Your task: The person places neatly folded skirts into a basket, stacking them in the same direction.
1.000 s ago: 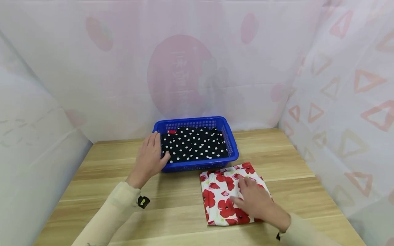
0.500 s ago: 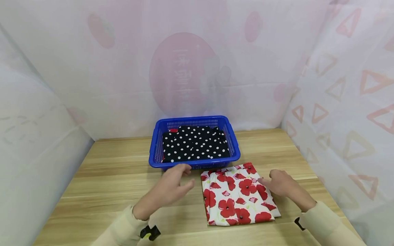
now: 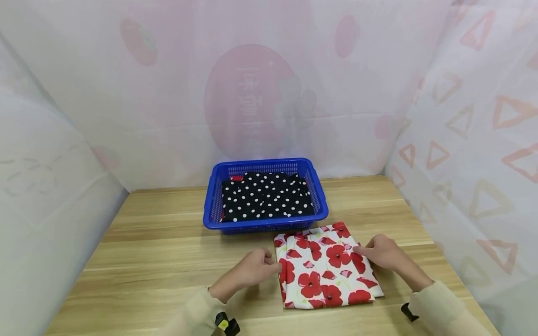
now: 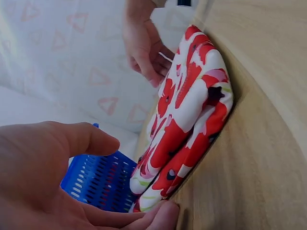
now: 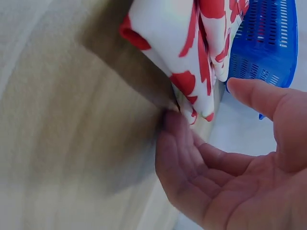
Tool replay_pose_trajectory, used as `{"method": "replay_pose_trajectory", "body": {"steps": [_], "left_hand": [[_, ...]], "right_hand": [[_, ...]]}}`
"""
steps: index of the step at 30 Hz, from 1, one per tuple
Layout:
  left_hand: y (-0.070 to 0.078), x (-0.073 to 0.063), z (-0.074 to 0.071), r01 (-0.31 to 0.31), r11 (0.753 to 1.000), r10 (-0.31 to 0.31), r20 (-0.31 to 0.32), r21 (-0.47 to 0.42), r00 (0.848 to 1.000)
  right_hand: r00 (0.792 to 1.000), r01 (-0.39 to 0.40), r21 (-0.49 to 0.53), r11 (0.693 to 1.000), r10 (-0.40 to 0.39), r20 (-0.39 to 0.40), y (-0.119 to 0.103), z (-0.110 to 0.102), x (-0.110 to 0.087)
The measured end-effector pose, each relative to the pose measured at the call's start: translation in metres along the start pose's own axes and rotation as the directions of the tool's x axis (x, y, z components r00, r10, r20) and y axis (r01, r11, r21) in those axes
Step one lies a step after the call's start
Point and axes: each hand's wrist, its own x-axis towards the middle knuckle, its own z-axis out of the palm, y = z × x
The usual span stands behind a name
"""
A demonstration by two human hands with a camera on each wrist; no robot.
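A folded white fabric piece with red poppies (image 3: 323,270) lies flat on the table; in the left wrist view its edge shows thick, stacked layers. My left hand (image 3: 253,268) is at its left side. In the left wrist view the fingertips (image 4: 165,214) are low by the fold, with the thumb raised apart from them. At the opposite side is my right hand (image 3: 383,252). Its fingertips (image 5: 173,122) reach the fabric's bottom edge in the right wrist view, while the thumb stays up near the top layer.
Behind the floral fabric stands a blue perforated plastic basket (image 3: 265,225), holding black fabric with white dots (image 3: 266,196) and a bit of red. The wooden table (image 3: 168,252) meets white printed curtains (image 3: 252,93) at the back and both sides.
My left hand has come from the basket's left rim down to the floral fabric's left side. My right hand has moved off the fabric's top to its right edge.
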Motion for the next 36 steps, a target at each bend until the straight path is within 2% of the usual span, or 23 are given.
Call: {"method": "replay_pose_trajectory", "body": {"steps": [5, 8, 16, 23, 30, 36], "left_hand": [[-0.003, 0.009, 0.004, 0.033, 0.985, -0.029, 0.028, -0.17, 0.999], [-0.003, 0.014, 0.005, 0.031, 0.976, -0.023, 0.041, -0.214, 0.999], [-0.003, 0.021, 0.014, 0.044, 0.974, -0.026, 0.082, -0.224, 0.996], [-0.001, 0.022, 0.02, 0.038, 0.97, -0.022, 0.07, -0.239, 0.997], [0.001, 0.019, 0.021, 0.031, 0.933, -0.002, 0.079, -0.36, 0.997], [0.011, 0.008, 0.015, 0.016, 0.919, 0.032, 0.115, -0.394, 0.993]], "right_hand": [[0.998, -0.042, 0.102, 0.994, 0.037, 0.045, 0.003, 0.003, 0.003], [0.996, -0.06, 0.167, 0.984, 0.047, 0.081, 0.004, 0.005, 0.003], [0.987, -0.095, 0.242, 0.966, 0.059, 0.149, 0.004, 0.005, 0.001], [0.986, -0.065, 0.253, 0.965, 0.023, 0.166, 0.004, 0.005, -0.004], [0.984, -0.036, 0.301, 0.953, -0.02, 0.179, 0.0, 0.0, -0.011], [0.976, -0.007, 0.351, 0.936, -0.07, 0.207, -0.006, -0.01, -0.027]]}}
